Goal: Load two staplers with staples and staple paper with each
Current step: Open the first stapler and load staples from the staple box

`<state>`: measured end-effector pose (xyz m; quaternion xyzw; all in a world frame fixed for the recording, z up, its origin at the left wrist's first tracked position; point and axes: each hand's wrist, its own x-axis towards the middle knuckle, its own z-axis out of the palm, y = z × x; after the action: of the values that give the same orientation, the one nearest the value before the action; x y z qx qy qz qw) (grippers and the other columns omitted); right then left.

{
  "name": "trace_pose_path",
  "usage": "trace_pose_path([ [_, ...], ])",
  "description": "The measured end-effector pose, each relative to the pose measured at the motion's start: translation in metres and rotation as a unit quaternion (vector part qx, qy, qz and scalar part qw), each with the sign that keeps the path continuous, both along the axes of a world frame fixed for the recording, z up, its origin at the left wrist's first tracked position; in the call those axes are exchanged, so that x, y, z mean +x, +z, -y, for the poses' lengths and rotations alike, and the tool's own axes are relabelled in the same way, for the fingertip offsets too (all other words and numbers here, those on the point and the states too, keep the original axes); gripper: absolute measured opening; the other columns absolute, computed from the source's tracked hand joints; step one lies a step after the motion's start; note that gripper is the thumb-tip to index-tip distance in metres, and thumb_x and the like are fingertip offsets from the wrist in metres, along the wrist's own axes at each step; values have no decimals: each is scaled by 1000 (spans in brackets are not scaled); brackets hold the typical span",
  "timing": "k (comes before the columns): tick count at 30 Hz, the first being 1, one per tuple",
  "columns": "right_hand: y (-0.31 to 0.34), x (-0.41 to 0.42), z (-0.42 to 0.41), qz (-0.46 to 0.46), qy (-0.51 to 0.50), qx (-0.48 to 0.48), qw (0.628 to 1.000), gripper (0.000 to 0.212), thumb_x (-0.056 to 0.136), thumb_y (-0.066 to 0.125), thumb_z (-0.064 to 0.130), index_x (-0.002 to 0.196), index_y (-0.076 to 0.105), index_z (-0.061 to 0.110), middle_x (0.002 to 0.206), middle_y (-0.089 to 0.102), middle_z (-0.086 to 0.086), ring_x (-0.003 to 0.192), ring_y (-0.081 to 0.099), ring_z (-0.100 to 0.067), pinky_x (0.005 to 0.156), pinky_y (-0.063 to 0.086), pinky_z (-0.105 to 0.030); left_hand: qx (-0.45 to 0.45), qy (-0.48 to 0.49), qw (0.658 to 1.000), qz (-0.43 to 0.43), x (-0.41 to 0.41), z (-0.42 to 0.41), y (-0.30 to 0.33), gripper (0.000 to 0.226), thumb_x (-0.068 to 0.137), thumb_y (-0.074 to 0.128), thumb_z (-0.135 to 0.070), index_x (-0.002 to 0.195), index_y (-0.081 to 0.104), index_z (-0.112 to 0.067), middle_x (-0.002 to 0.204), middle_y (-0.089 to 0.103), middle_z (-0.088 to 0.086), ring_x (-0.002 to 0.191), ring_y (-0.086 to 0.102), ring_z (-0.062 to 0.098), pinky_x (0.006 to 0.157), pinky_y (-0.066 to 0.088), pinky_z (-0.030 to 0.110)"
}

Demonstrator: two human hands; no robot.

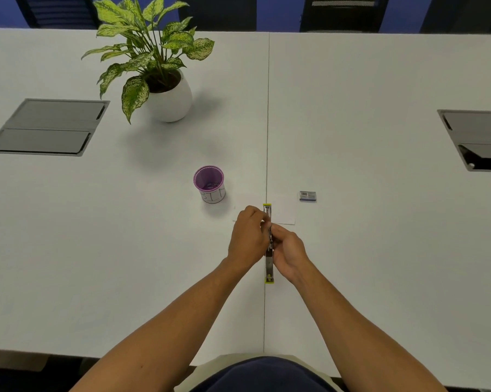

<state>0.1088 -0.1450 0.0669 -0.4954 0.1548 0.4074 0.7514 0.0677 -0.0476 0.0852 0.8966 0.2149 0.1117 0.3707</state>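
I see a white counter [380, 250] with a centre seam, a potted plant [159, 69], two recessed grey panels, a purple cup [209, 183] and a small staple box [307, 196], blue wall behind. At the seam, a yellow-ended stapler [269, 267] lies opened out lengthwise over a white paper [284, 215]. My left hand [248, 239] and right hand [288, 251] meet over it, fingers curled and pinching its middle.
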Motion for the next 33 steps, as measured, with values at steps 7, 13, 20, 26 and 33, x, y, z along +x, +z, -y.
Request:
trace_pose_path([
  [7, -2, 2, 4, -24, 6, 15, 1000, 34, 94, 38, 4, 105, 70, 4, 98, 69, -14, 87, 65, -23, 86, 49, -40, -31, -48, 998, 2, -5, 4, 2, 3, 91, 60, -11, 92, 62, -10, 91, 63, 5, 89, 54, 18, 80, 45, 18],
  [13, 1, 8, 6, -14, -16, -1, 1000, 27, 95, 43, 5, 92, 70, 4, 80, 70, -8, 71, 63, -18, 68, 52, -32, -41, -94, 995, -2, -17, 6, -1, 23, 91, 58, -6, 111, 60, -17, 98, 67, 0, 91, 56, 11, 82, 50, 28],
  [20, 0, 6, 5, -2, -5, -72, 997, 29, 83, 46, -4, 65, 66, 7, 65, 61, -9, 59, 54, -20, 57, 45, -30, 19, -126, 991, 44, -27, 7, -4, 14, 89, 60, -2, 95, 72, -8, 88, 70, 7, 87, 59, 24, 78, 49, 34],
  [26, -8, 7, 10, 34, 43, -71, 996, 21, 91, 45, -1, 82, 63, 6, 75, 66, -11, 65, 60, -21, 62, 50, -32, 17, -116, 993, 20, -30, 5, -11, 18, 91, 59, -5, 103, 71, -12, 95, 71, 4, 94, 60, 23, 82, 49, 34],
  [33, -22, 9, 22, 11, 51, -65, 996, 21, 100, 43, 4, 111, 61, 0, 88, 69, -15, 67, 67, -21, 65, 54, -37, -3, -106, 993, -55, -22, 9, -25, 17, 93, 56, -9, 100, 71, -8, 97, 70, 5, 97, 57, 20, 82, 42, 27],
])
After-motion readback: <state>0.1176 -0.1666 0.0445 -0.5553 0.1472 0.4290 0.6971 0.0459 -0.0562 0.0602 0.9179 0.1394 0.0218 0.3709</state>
